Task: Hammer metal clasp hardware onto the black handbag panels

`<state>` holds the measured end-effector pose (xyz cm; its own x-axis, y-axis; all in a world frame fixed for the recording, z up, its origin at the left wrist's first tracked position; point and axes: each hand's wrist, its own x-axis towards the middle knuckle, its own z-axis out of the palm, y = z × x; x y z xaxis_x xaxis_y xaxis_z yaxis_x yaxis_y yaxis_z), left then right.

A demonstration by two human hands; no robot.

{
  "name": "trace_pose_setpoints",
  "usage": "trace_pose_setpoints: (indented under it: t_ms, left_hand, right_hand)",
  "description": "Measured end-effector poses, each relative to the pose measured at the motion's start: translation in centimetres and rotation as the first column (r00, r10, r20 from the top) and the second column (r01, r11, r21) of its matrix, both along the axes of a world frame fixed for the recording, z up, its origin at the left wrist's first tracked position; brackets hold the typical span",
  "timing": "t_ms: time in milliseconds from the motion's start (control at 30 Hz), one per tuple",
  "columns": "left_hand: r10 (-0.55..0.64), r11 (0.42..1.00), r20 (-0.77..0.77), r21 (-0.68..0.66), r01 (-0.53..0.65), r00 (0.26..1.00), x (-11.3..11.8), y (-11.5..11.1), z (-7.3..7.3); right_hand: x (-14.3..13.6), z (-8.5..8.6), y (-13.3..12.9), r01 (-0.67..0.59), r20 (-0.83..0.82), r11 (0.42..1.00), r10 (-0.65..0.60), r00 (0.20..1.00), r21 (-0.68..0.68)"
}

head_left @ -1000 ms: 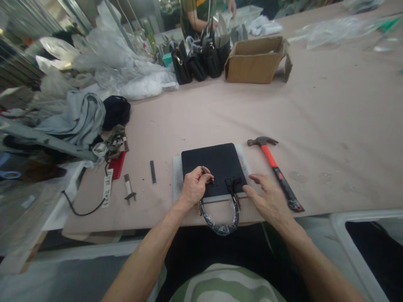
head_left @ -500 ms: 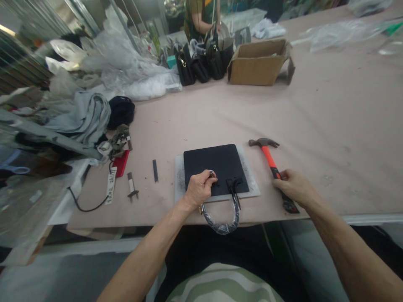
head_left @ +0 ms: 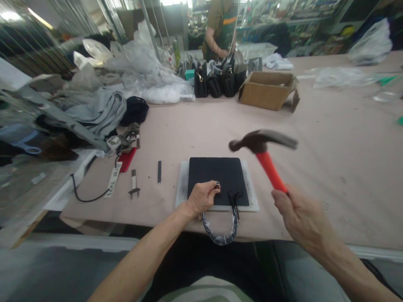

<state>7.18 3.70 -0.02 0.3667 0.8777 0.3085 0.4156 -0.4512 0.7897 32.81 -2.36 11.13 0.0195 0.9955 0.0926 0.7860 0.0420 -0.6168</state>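
Observation:
My right hand (head_left: 304, 214) grips a claw hammer (head_left: 270, 165) by its orange handle, with the head raised over the table. In my left hand (head_left: 203, 197), the fingers pinch what looks like a small metal punch (head_left: 217, 184). Only its shiny round top shows; the rest is hidden by the fingers. That hand rests on a flat black bag panel (head_left: 217, 172), near its front edge. Beneath the panel lies a pale board (head_left: 182, 180). A plastic-wrapped bag handle (head_left: 220, 239) joins the panel and hangs over the table's front edge.
Left of the board lie a dark metal strip (head_left: 159, 172), a second metal tool (head_left: 134, 184) and a red object (head_left: 127, 160). Black bags (head_left: 228, 79) and a cardboard box (head_left: 264, 92) stand farther back, near another person (head_left: 217, 33). Plastic wrapping (head_left: 163, 90) is heaped at the left.
My right hand has lifted the hammer off the table, and its head is now up near the panel's right side. My left hand keeps its pinch at the panel. The camera view has tilted up.

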Motion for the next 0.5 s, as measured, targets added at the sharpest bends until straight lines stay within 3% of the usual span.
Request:
trace_pose_setpoints:
  t_ms: [67,133,200,267,333,400,500]
  left_hand:
    - [0.006,1.0,0.005,0.016,-0.006,1.0,0.0,0.0,-0.2]
    - [0.006,0.999,0.007,0.039,-0.007,1.0,0.0,0.0,-0.3]
    - [-0.004,0.998,0.006,0.062,0.004,1.0,0.0,0.0,-0.5]
    - [-0.017,0.997,0.004,0.075,0.016,1.0,0.1,0.1,-0.6]
    - [-0.019,0.996,0.003,0.085,0.019,1.0,0.1,0.1,-0.8]
    - [-0.01,0.995,-0.01,0.094,0.011,1.0,0.1,0.0,-0.9]
    - [0.013,0.995,-0.038,0.094,-0.009,0.999,0.1,0.0,-0.9]
  right_hand:
    - [0.1,0.3,-1.1,-0.139,0.192,0.99,0.134,0.972,0.013]
    - [-0.1,1.1,-1.6,-0.216,0.272,0.976,0.2,0.941,0.03]
    - [-0.6,2.3,-1.9,-0.197,0.287,0.972,0.153,0.946,0.129]
    - [-1.2,3.1,-2.1,-0.101,0.253,0.955,0.028,0.967,0.28]
    - [-1.4,3.2,-2.5,-0.085,0.242,0.924,-0.008,0.97,0.372]
    - [-1.2,2.7,-2.7,-0.185,0.314,0.925,0.076,0.946,0.333]
    - [-0.5,2.8,-2.5,-0.295,0.394,0.942,0.214,0.894,0.159]
